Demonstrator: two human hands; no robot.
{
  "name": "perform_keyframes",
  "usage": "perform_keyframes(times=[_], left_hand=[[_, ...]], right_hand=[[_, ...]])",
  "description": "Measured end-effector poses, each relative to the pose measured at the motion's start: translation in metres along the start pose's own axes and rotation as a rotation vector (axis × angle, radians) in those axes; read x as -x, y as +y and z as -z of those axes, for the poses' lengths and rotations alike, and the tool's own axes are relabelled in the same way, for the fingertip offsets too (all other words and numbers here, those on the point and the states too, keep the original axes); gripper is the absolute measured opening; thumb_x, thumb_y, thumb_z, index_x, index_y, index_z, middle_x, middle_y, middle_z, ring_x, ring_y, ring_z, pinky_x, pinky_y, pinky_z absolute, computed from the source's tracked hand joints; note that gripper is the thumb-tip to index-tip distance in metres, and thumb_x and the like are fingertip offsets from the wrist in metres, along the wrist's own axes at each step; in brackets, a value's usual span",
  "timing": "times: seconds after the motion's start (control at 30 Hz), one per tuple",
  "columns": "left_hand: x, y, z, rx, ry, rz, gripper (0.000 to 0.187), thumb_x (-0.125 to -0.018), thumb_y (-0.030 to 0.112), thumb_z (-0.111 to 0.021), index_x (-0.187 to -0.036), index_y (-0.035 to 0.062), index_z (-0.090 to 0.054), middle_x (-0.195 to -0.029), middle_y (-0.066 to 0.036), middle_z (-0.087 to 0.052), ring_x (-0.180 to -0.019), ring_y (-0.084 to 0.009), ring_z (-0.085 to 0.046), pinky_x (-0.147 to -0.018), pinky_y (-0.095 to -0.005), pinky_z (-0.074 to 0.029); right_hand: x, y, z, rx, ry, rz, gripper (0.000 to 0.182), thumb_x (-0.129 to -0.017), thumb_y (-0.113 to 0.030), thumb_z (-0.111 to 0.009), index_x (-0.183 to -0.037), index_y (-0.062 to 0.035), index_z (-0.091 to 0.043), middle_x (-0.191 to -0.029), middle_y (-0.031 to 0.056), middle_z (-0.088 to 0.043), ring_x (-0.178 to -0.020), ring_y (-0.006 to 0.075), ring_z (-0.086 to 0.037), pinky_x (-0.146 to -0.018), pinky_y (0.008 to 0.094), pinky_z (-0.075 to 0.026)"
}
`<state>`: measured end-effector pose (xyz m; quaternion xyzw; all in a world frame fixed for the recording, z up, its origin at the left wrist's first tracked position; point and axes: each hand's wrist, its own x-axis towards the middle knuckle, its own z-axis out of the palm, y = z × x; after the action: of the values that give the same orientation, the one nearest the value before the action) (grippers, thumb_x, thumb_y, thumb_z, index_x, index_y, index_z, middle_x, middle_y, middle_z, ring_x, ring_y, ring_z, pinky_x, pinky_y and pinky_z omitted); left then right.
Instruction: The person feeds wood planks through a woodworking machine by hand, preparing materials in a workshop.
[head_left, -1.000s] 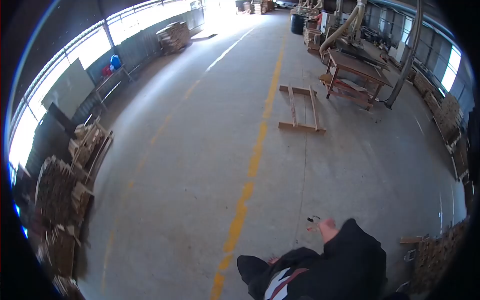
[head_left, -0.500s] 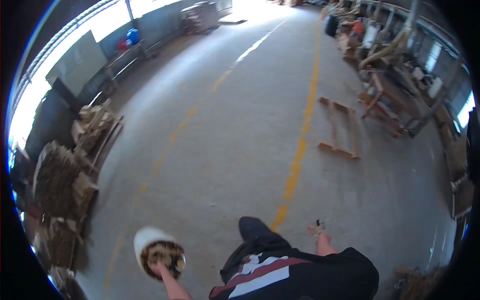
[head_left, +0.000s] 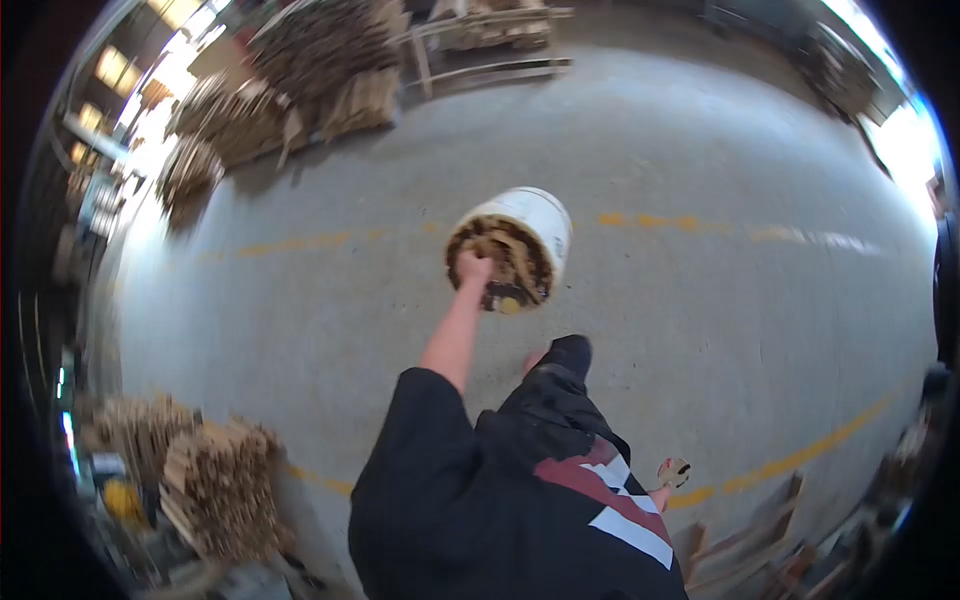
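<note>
A white bucket (head_left: 535, 215) with a brown-crusted inside hangs in front of me, its open top facing me. My left hand (head_left: 474, 267) is closed in a fist over the opening; the exact part it grips, handle or contents, is not clear. Inside lies a small yellowish thing (head_left: 510, 305). Low at my right side, my right hand (head_left: 662, 495) is partly covered by my shirt. It is closed on a small, roundish, pale-and-dark object (head_left: 675, 472) too small to name.
Stacked wood strips (head_left: 325, 60) stand along the far left. Another bundle of wood (head_left: 220, 485) is at lower left, beside a yellow round thing (head_left: 123, 502). A wooden frame (head_left: 745, 545) lies at lower right. Yellow lines (head_left: 650, 220) cross the concrete floor (head_left: 330, 290).
My view has swung left, so the wood stacks now lie ahead. The bucket, still in my left hand, has come from lower left to the centre of view. My right hand still holds its small object.
</note>
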<state>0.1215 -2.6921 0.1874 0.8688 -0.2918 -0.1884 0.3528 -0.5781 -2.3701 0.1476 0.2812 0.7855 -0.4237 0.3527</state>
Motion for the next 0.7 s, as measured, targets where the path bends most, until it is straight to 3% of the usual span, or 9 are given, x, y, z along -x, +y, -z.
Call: perform_keyframes(times=[0.03, 0.1, 0.2, 0.27, 0.33, 0.37, 0.4, 0.43, 0.7], left_hand=[[0.005, 0.017, -0.028, 0.032, 0.001, 0.077, 0.037, -0.071, 0.027, -0.076, -0.099, 0.0035, -0.076, -0.099, -0.022, -0.074, -0.098, -0.0376, -0.071, -0.09, -0.0448, -0.054], [0.003, -0.045, 0.079, -0.011, -0.048, 0.158, 0.037, -0.071, 0.028, -0.079, -0.098, 0.0027, -0.077, -0.097, -0.021, -0.075, -0.096, -0.0344, -0.073, -0.087, -0.0443, -0.055], [-0.02, -0.054, -0.011, 0.082, -0.236, 0.375, 0.04, -0.07, 0.025, -0.084, -0.102, 0.0019, -0.076, -0.099, -0.021, -0.076, -0.096, -0.0306, -0.073, -0.083, -0.0435, -0.056], [-0.032, -0.026, -0.044, -0.203, -0.19, 0.387, 0.07, -0.075, 0.025, -0.088, -0.135, 0.007, -0.058, -0.114, -0.015, -0.073, -0.106, -0.0312, -0.07, -0.095, -0.0435, -0.054], [-0.028, 0.001, -0.035, -0.199, -0.348, 0.599, 0.069, -0.075, 0.033, -0.088, -0.132, 0.0051, -0.061, -0.131, -0.019, -0.066, -0.123, -0.0326, -0.062, -0.105, -0.0441, -0.048], [-0.023, 0.097, 0.002, -0.16, -0.406, 0.707, 0.072, -0.078, 0.046, -0.084, -0.133, 0.0062, -0.061, -0.139, -0.021, -0.06, -0.13, -0.0351, -0.056, -0.109, -0.0437, -0.045], [-0.037, 0.063, -0.028, -0.601, -0.33, 0.617, 0.056, -0.082, 0.048, -0.078, -0.117, 0.0057, -0.071, -0.122, -0.021, -0.07, -0.116, -0.0359, -0.066, -0.099, -0.046, -0.051], [-0.047, 0.021, -0.04, -0.793, -0.454, 0.414, 0.066, -0.085, 0.058, -0.071, -0.127, 0.0065, -0.067, -0.131, -0.021, -0.065, -0.125, -0.0342, -0.061, -0.107, -0.0457, -0.046], [-0.295, 0.318, -0.318, -0.424, -0.558, 0.28, 0.062, -0.085, 0.05, -0.073, -0.125, 0.0032, -0.068, -0.128, -0.021, -0.067, -0.119, -0.0349, -0.063, -0.101, -0.0464, -0.048]], right_hand=[[0.001, -0.026, -0.034, 0.013, -0.065, -0.061, 0.044, -0.086, -0.036, -0.074, -0.107, 0.0017, -0.069, -0.104, 0.0209, -0.072, -0.088, 0.0377, -0.07, -0.082, 0.0453, -0.055], [0.052, -0.002, -0.02, 0.252, -0.167, 0.141, 0.041, -0.086, -0.028, -0.07, -0.115, 0.0007, -0.064, -0.1, 0.0183, -0.068, -0.085, 0.0348, -0.068, -0.078, 0.0446, -0.054], [0.06, -0.032, -0.077, 0.536, -0.257, 0.297, 0.044, -0.086, -0.015, -0.064, -0.126, -0.0007, -0.055, -0.094, 0.0144, -0.064, -0.081, 0.0304, -0.064, -0.071, 0.0437, -0.053], [0.059, -0.051, -0.123, 0.614, -0.311, 0.362, 0.049, -0.086, -0.007, -0.061, -0.133, -0.0017, -0.05, -0.09, 0.0118, -0.06, -0.078, 0.0275, -0.061, -0.067, 0.0431, -0.052], [0.068, -0.061, -0.135, 0.635, -0.307, 0.381, 0.057, -0.086, 0.002, -0.057, -0.141, -0.0026, -0.044, -0.087, 0.0092, -0.057, -0.075, 0.0245, -0.058, -0.063, 0.0425, -0.051], [0.082, -0.065, -0.163, 0.641, -0.249, 0.394, 0.055, -0.086, 0.001, -0.058, -0.139, -0.0025, -0.046, -0.087, 0.0096, -0.058, -0.076, 0.0247, -0.059, -0.064, 0.0424, -0.051], [0.095, -0.07, -0.194, 0.625, -0.162, 0.387, 0.054, -0.085, 0.0, -0.058, -0.138, -0.0024, -0.047, -0.088, 0.01, -0.059, -0.077, 0.0249, -0.06, -0.065, 0.0423, -0.051], [0.107, -0.075, -0.222, 0.604, -0.072, 0.372, 0.052, -0.085, -0.001, -0.059, -0.136, -0.0023, -0.049, -0.089, 0.0104, -0.06, -0.078, 0.0251, -0.06, -0.066, 0.0422, -0.052], [0.131, -0.189, -0.526, 0.475, 0.558, 0.123, 0.041, -0.082, -0.009, -0.066, -0.122, -0.0016, -0.06, -0.096, 0.0136, -0.067, -0.087, 0.0265, -0.066, -0.074, 0.0414, -0.053]])
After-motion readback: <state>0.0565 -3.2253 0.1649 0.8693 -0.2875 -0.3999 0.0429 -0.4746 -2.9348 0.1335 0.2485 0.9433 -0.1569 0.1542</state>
